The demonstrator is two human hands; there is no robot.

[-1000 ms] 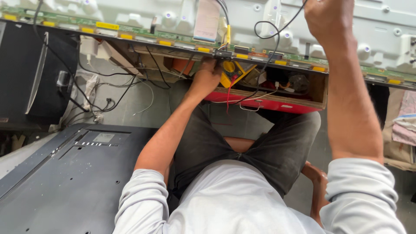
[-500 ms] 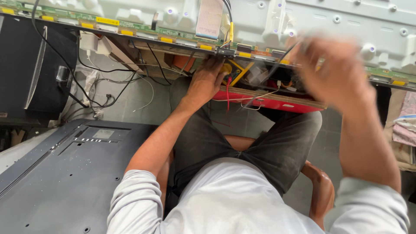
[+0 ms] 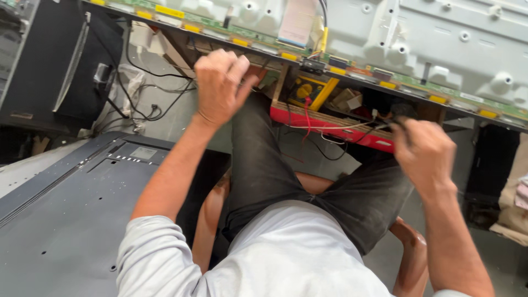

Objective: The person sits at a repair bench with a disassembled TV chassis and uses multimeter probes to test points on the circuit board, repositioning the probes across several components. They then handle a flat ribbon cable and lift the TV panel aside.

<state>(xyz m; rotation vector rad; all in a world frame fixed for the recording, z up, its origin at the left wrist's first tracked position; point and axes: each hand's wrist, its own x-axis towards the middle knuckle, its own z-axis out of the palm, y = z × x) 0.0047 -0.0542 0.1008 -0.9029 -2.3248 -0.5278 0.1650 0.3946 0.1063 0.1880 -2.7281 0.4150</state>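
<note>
Head view showed the left hand (image 3: 220, 85) curled loosely, holding nothing, just below the green board strip (image 3: 352, 69) on the panel (image 3: 440, 38). The right hand (image 3: 423, 151) pinched one black lead (image 3: 379, 127) near the red tray (image 3: 330, 124). Judged step: probing; next needs exact contact. Count: two hands, one panel.

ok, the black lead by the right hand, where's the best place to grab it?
Probably on the free stretch of the black lead just left of the right hand, coming from above. There it hangs clear in front of the red drawer; further in it tangles with other wires.
</note>
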